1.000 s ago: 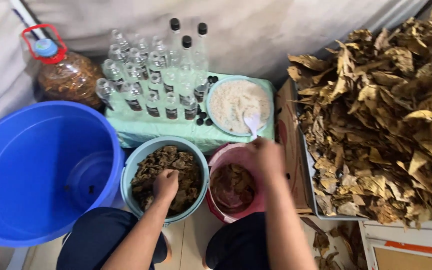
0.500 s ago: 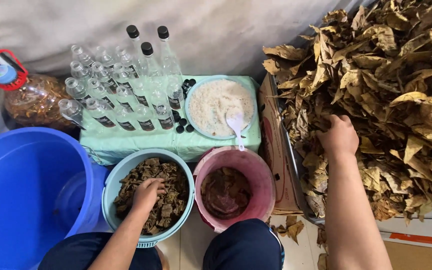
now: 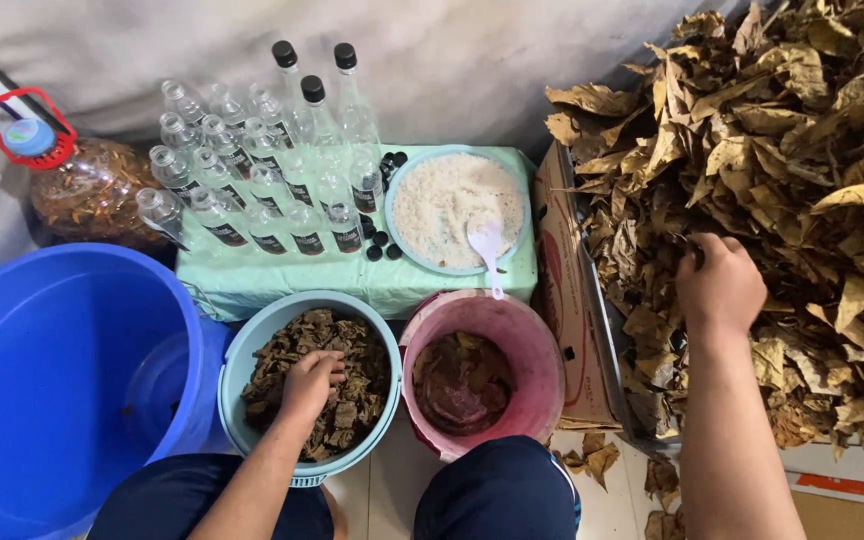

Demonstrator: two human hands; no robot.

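Note:
My left hand [image 3: 309,381] rests in a light blue basin [image 3: 242,356] full of brown leaf pieces [image 3: 352,400], its fingers curled on some of them. My right hand [image 3: 720,283] reaches to the right into a big pile of dry brown leaves [image 3: 802,180], fingers closed on leaves in the heap. Between my hands stands a pink bucket [image 3: 537,350] with dark wet leaf matter [image 3: 462,385] at its bottom.
A large blue tub [image 3: 42,370] stands at the left. Behind the basins, a low table under a green cloth [image 3: 352,280] carries several clear glass bottles [image 3: 262,170], loose black caps and a plate of white rice [image 3: 447,205] with a white spoon [image 3: 487,250]. A big jug [image 3: 82,190] sits far left.
My right hand has swung from above the pink bucket out to the leaf pile at the right and sunk into it. My left hand has stayed in the light blue basin.

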